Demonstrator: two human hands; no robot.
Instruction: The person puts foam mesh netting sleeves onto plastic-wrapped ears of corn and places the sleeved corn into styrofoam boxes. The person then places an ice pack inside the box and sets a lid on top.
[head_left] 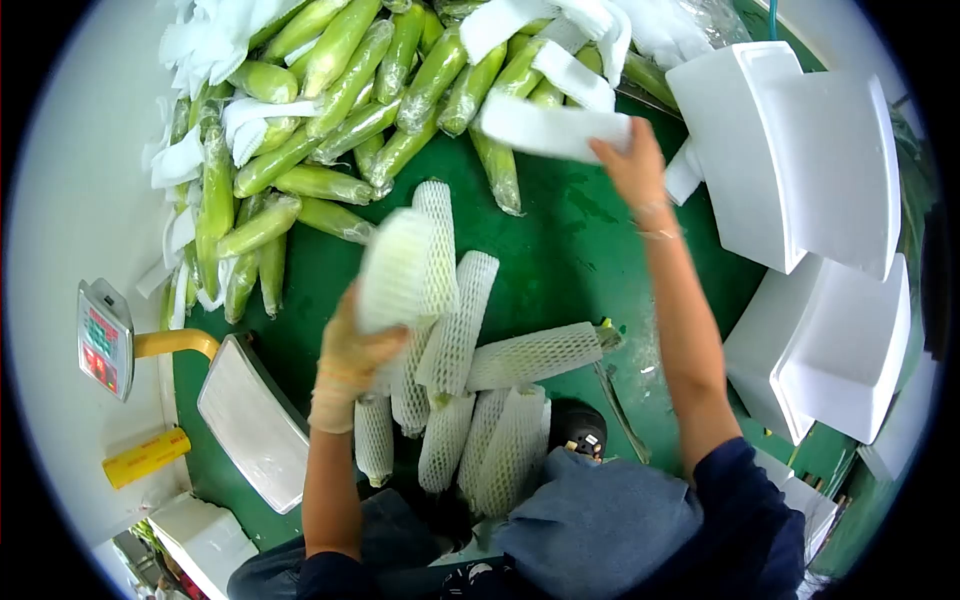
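My left hand [352, 350], which looks gloved, is closed around a pale green vegetable in a white foam net sleeve [395, 268], blurred by motion and raised above the pile. My right hand [637, 172] pinches the end of a flat white foam sleeve [555, 130] near the far heap. Below and between my hands lie several net-sleeved vegetables [458, 320], piled near my knees. One sleeved vegetable [535, 356] lies crosswise, its green end showing at the right. At the far side are several long light-green vegetables [350, 80] wrapped in clear film, their exact kind unclear.
A scale with a metal plate [255, 420] and a display [105, 340] stands at the left. A yellow roll [146, 457] lies behind it. White foam boxes [745, 150] are stacked at the right. More white sleeves [205, 45] lie over the heap. The green floor [590, 250] shows between.
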